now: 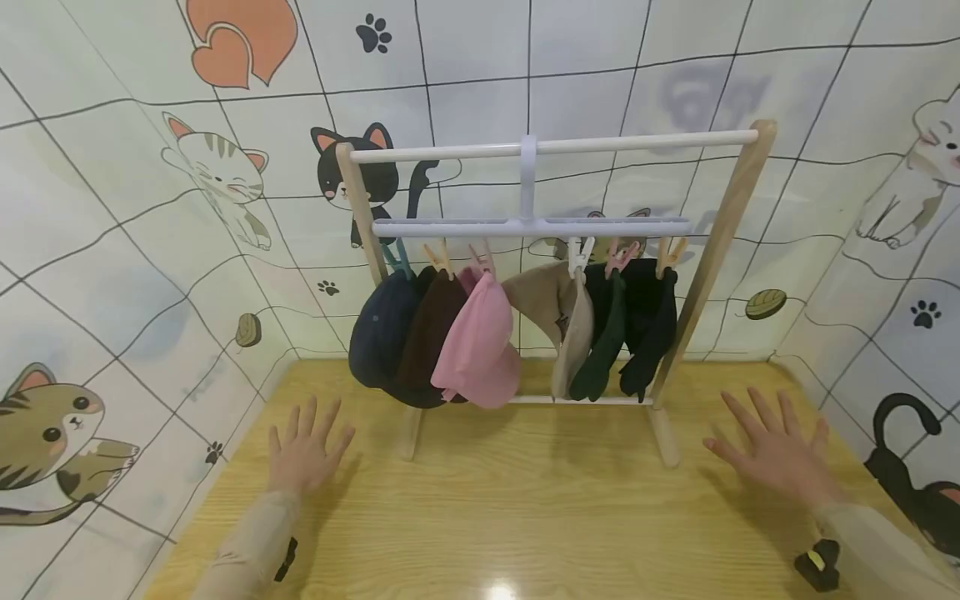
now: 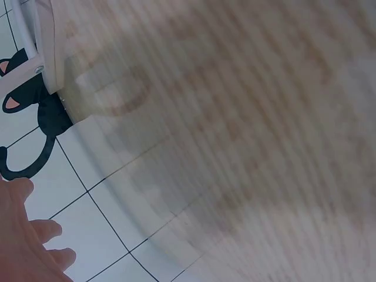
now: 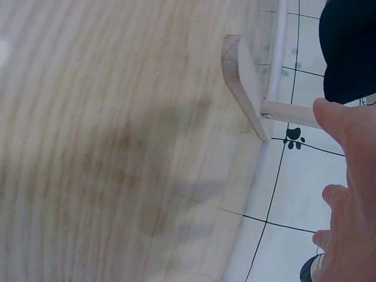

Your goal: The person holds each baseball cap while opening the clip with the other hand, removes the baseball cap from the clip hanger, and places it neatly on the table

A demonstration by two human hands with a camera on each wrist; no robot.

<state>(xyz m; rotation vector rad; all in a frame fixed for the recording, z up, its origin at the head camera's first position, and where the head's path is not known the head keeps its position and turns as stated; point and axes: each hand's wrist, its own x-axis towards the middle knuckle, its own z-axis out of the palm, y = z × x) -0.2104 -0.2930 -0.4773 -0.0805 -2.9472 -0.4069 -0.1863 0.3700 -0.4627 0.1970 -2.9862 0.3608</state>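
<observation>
Near the tabletop's [image 1: 525,508] far edge, a wooden rack [image 1: 718,221] stands upright between the left hand [image 1: 306,450] and right hand [image 1: 780,454]. From it hangs a lilac hanger [image 1: 457,227]; clothespins [image 1: 405,262] grip a navy cap [image 1: 384,325], brown cap [image 1: 431,342] and pink cap [image 1: 477,342] toward the tabletop's left edge, a folded beige hat [image 1: 574,333], dark green hat [image 1: 606,358] and black hat [image 1: 654,317] toward its right.

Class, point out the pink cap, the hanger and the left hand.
Pink cap [image 1: 477,337], head view: its crown.
Hanger [image 1: 529,227], head view: middle of its bar.
Left hand [image 1: 306,450], head view: its back.
</observation>
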